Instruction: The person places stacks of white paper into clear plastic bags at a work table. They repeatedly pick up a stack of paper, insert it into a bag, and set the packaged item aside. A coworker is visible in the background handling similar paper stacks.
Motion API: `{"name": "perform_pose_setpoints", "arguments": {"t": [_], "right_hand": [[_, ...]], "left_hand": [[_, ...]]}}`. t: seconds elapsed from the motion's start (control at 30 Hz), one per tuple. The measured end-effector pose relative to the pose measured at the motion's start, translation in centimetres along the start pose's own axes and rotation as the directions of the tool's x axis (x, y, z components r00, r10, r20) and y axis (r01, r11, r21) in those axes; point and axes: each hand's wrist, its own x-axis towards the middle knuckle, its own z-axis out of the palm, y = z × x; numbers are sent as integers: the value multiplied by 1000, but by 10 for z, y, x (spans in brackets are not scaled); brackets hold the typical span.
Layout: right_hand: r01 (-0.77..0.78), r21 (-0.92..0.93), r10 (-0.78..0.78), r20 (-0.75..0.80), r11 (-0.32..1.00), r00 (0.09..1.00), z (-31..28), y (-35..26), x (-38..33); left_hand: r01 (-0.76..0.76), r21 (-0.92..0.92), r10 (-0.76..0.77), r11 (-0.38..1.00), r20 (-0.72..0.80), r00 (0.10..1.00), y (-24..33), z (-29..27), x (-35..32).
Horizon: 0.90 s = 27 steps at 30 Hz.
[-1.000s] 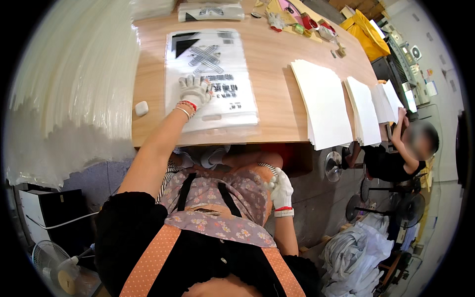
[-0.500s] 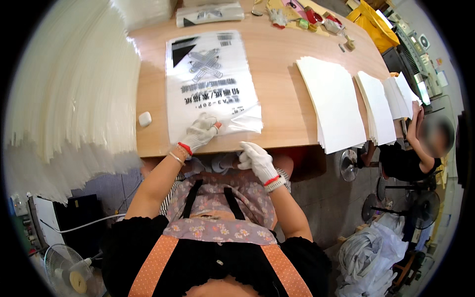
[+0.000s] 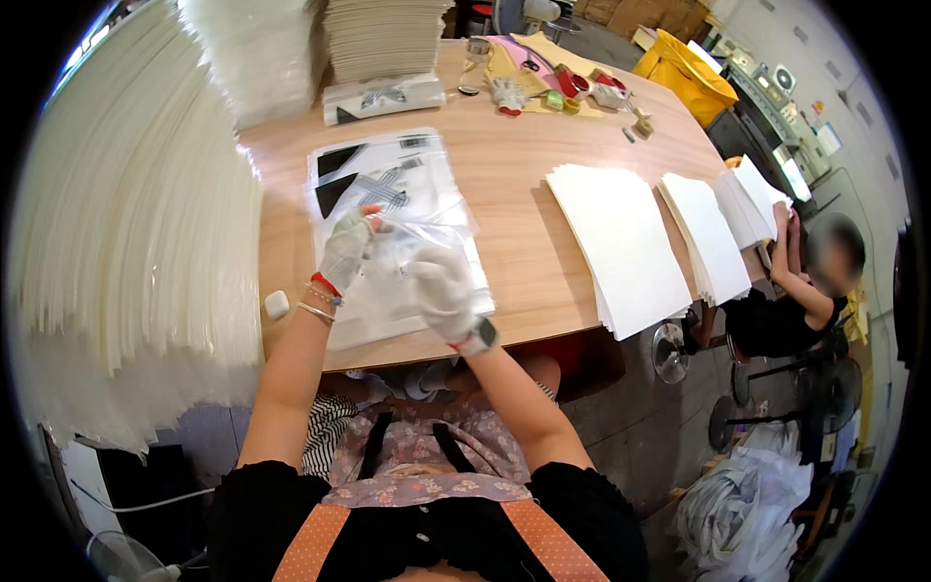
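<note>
A stack of clear printed plastic bags [image 3: 339, 318] lies on the table in front of me, with black corners and a crossed-pencils picture. The top bag is buckled and shifted against the one under it, so two black corners show. My left hand [image 3: 347, 250], in a white glove with bare fingertips, is closed on the loose edge of the top bag and lifts it. My right hand [image 3: 446, 291], also white-gloved, is over the lower right part of the bags. Motion smears its fingers, so its grip cannot be made out.
A tall stack of translucent sleeves [image 3: 136, 223] stands along my left. A small white case [image 3: 277, 305] lies beside it. Fanned white paper stacks [image 3: 621, 247] lie to the right. Tape rolls [image 3: 570, 82] and a spare glove [image 3: 507, 95] are far back. Another person [image 3: 786, 291] handles paper at right.
My left hand has moved away from me, drawing the top bag's near edge up and back. My right hand has come from the table's front edge to over the bags.
</note>
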Motion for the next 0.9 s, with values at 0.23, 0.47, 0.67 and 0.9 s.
{"name": "perform_pose_setpoints", "arguments": {"t": [0.23, 0.47, 0.67, 0.9], "right_hand": [[-114, -374, 254, 350, 920, 901, 46, 48, -39], [-524, 7, 471, 429, 852, 771, -129, 10, -87], [-355, -885, 774, 10, 302, 633, -304, 89, -188], [-662, -615, 891, 166, 428, 422, -357, 140, -167]], "left_hand": [[-357, 379, 318, 854, 162, 934, 98, 64, -31], [-607, 746, 672, 275, 302, 676, 60, 42, -66], [-625, 657, 708, 420, 193, 679, 62, 43, -128], [-677, 388, 375, 626, 611, 697, 54, 120, -185]]}}
